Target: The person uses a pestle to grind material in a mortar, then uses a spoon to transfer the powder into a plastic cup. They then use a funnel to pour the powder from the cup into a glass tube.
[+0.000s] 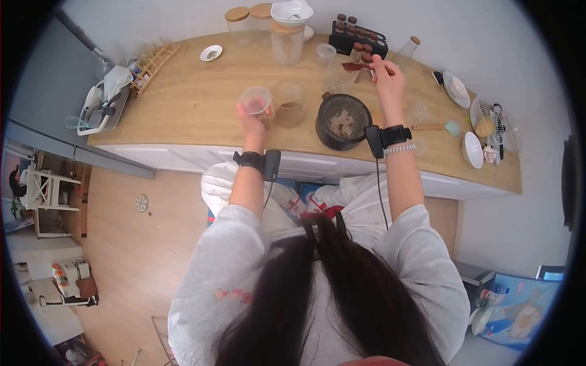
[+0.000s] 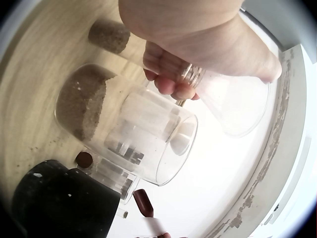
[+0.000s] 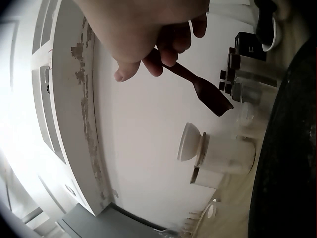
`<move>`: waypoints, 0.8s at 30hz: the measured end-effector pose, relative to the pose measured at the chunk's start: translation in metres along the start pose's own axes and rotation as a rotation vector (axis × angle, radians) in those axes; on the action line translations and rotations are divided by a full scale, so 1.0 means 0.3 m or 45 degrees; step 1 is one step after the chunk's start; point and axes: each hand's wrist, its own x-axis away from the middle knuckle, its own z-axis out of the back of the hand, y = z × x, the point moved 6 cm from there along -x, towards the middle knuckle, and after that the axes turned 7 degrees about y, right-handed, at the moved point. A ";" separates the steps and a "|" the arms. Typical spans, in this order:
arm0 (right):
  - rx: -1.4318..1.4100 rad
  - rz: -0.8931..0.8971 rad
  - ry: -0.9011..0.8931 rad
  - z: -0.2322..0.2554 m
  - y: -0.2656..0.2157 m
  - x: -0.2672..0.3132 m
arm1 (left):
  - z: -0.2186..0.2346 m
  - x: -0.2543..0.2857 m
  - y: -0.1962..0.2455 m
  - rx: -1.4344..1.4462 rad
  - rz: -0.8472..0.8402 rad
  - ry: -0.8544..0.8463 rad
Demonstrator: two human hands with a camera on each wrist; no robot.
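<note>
Wooden tabletop (image 1: pixel 195 91): a black pot (image 1: pixel 343 141) holds crumbly brown matter, a black rack (image 1: pixel 373 38) behind. A glass jar (image 1: pixel 289 111) stands between pot and clear flared vessel (image 1: pixel 256 95); the left hand (image 1: pixel 252 122) grips its neck, probably for steadiness. The right hand (image 1: pixel 390 84) pinches a dark-red scoop (image 1: pixel 352 66), raised clear of the pot.

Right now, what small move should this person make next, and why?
Probably lower the red scoop toward the wide glass of brown grains: the right hand holds the scoop raised, away from that glass, while the left hand grips a clear funnel right beside it, seemingly ready for a scoopful.
</note>
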 end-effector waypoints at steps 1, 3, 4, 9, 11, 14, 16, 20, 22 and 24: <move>0.062 0.008 -0.079 -0.031 0.011 -0.019 | 0.004 0.004 -0.002 0.034 0.002 0.000; 0.185 0.028 -0.235 -0.087 0.046 -0.050 | 0.002 0.008 0.000 0.049 0.013 0.014; 0.264 0.011 -0.291 -0.106 0.066 -0.065 | 0.002 0.005 -0.001 0.058 0.018 0.019; 0.686 0.028 -0.490 -0.168 0.154 -0.120 | 0.014 -0.002 -0.024 0.082 0.010 -0.047; 0.829 0.104 -0.504 -0.187 0.137 -0.119 | 0.017 0.002 -0.032 0.094 0.011 -0.061; 0.967 0.158 -0.538 -0.214 0.138 -0.127 | 0.020 0.002 -0.039 0.126 0.019 -0.051; 1.012 0.183 -0.555 -0.231 0.149 -0.133 | 0.020 -0.001 -0.040 0.158 0.009 -0.069; 1.015 0.186 -0.555 -0.255 0.137 -0.115 | 0.020 -0.002 -0.035 0.110 -0.002 -0.074; 1.010 0.173 -0.562 -0.264 0.143 -0.109 | 0.019 -0.005 -0.036 0.050 0.006 0.011; 1.027 0.179 -0.584 -0.271 0.180 -0.115 | 0.015 -0.002 -0.027 0.034 -0.007 0.000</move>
